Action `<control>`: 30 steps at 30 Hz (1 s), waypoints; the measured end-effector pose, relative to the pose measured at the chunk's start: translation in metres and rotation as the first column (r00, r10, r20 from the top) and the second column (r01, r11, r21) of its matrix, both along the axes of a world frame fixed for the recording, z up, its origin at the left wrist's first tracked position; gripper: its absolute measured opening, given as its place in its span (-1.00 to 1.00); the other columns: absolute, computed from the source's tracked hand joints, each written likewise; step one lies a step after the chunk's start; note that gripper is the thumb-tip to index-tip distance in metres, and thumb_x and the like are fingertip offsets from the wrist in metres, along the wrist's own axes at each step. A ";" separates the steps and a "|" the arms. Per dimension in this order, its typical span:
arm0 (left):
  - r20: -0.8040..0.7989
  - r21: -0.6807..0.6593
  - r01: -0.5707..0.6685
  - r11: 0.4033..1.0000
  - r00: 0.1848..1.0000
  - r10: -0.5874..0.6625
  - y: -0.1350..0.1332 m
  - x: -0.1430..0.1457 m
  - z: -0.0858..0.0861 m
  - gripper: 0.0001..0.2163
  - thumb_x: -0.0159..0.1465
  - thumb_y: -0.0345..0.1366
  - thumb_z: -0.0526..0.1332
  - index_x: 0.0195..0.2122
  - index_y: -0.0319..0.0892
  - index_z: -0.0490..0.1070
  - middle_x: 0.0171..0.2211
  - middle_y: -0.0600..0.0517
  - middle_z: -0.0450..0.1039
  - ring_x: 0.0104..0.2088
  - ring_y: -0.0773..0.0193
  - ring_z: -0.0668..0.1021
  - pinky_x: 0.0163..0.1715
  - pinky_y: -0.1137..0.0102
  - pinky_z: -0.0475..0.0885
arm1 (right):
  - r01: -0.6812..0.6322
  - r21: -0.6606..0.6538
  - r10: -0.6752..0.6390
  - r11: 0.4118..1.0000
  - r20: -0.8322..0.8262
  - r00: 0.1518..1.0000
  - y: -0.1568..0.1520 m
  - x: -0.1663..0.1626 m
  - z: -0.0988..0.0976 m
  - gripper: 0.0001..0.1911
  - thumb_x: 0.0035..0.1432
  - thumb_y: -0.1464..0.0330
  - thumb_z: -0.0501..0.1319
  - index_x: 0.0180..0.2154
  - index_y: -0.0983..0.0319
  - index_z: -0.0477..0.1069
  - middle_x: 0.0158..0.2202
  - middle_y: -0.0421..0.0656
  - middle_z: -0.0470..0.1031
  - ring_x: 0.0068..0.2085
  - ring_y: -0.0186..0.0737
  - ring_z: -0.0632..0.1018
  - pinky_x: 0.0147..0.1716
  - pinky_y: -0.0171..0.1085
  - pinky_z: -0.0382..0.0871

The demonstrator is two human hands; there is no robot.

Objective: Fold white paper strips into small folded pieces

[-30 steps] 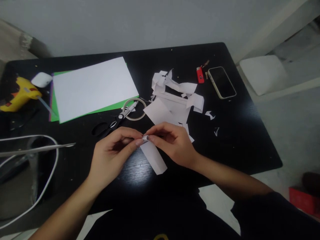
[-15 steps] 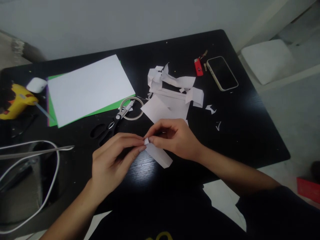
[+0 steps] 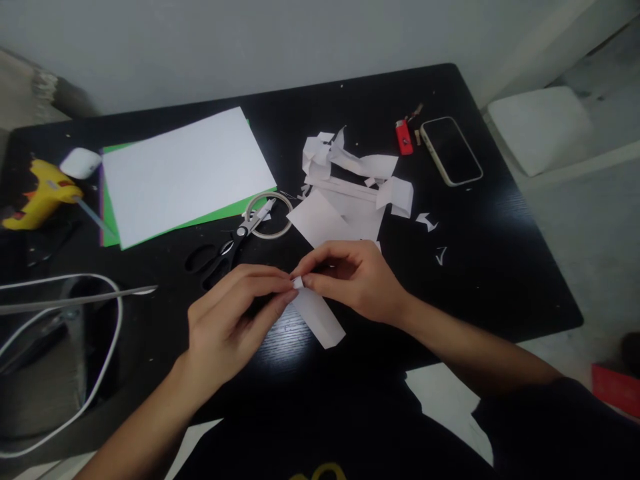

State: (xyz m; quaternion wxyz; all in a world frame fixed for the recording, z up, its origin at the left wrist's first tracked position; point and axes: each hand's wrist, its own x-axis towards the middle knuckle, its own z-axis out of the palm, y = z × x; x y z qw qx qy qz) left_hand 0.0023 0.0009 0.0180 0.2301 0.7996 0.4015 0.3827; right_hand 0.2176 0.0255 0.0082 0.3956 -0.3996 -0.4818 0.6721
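Note:
A narrow strip of white paper (image 3: 320,321) is pinched at its upper end between both hands, over the near part of the black table. That end is folded over into a small flap, and the rest slants down to the right. My left hand (image 3: 237,307) grips the flap's left side with thumb and fingertips. My right hand (image 3: 357,280) pinches its right side, index finger and thumb close to the left fingertips. Just behind the hands lie white paper sheets and scraps (image 3: 320,217). Black-handled scissors (image 3: 241,231) lie beyond my left hand, by a roll of tape (image 3: 273,235).
White sheets (image 3: 187,177) rest on green paper (image 3: 210,217) at the back left. A yellow glue gun (image 3: 43,197) and a white case (image 3: 80,163) are left of them. A red lighter (image 3: 403,137) and a phone (image 3: 451,151) lie back right. A white cable (image 3: 119,327) loops at left.
The view has shifted slightly, moving the table items a little to the right. The strip's free end hangs slightly lower and steeper; both hands keep their pinch on it.

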 end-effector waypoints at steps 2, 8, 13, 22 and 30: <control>0.004 0.013 -0.005 1.000 1.000 0.005 0.000 0.000 0.000 -0.79 0.28 -0.56 0.43 -0.11 -0.20 0.57 -0.14 -0.04 0.64 -0.15 0.24 0.69 -0.18 0.35 0.62 | 0.005 0.008 -0.005 1.000 -0.001 1.000 0.000 0.000 0.000 -0.92 0.14 0.41 0.45 -0.27 0.21 0.69 -0.28 -0.16 0.72 -0.21 -0.20 0.69 -0.15 -0.21 0.61; -0.007 0.029 -0.012 1.000 1.000 0.012 -0.002 0.000 0.000 -0.80 0.28 -0.56 0.43 -0.13 -0.21 0.56 -0.14 -0.04 0.65 -0.16 0.24 0.69 -0.18 0.34 0.63 | 0.003 0.026 -0.004 1.000 0.023 1.000 -0.001 0.000 0.000 -0.91 0.16 0.41 0.43 -0.24 0.21 0.69 -0.26 -0.15 0.72 -0.18 -0.19 0.71 -0.13 -0.20 0.63; -0.030 0.089 -0.019 0.996 0.999 0.021 -0.002 0.001 -0.002 -0.80 0.27 -0.56 0.43 -0.14 -0.21 0.55 -0.16 -0.05 0.65 -0.18 0.22 0.70 -0.20 0.33 0.64 | 0.059 0.160 -0.076 0.985 0.106 0.991 -0.002 -0.001 0.001 -0.93 0.17 0.43 0.42 -0.26 0.21 0.67 -0.16 -0.12 0.69 -0.10 -0.16 0.70 -0.17 -0.25 0.65; -0.100 0.110 0.046 0.993 0.994 -0.035 -0.003 -0.003 -0.001 -0.75 0.26 -0.59 0.42 -0.07 -0.22 0.55 -0.12 -0.08 0.65 -0.13 0.15 0.70 -0.15 0.25 0.66 | 0.043 0.281 -0.137 0.959 0.325 0.936 -0.004 0.000 0.008 -0.93 0.19 0.47 0.44 -0.26 0.20 0.67 -0.33 -0.22 0.69 -0.33 -0.30 0.66 -0.37 -0.36 0.55; -0.124 0.108 0.071 0.992 0.991 -0.057 -0.003 -0.004 -0.001 -0.70 0.28 -0.59 0.41 0.01 -0.20 0.57 -0.06 -0.08 0.68 -0.06 0.10 0.70 -0.08 0.16 0.66 | 0.077 0.291 -0.171 0.954 0.313 0.934 -0.006 -0.003 0.005 -0.91 0.18 0.48 0.43 -0.27 0.20 0.68 -0.29 -0.22 0.72 -0.31 -0.30 0.69 -0.37 -0.38 0.59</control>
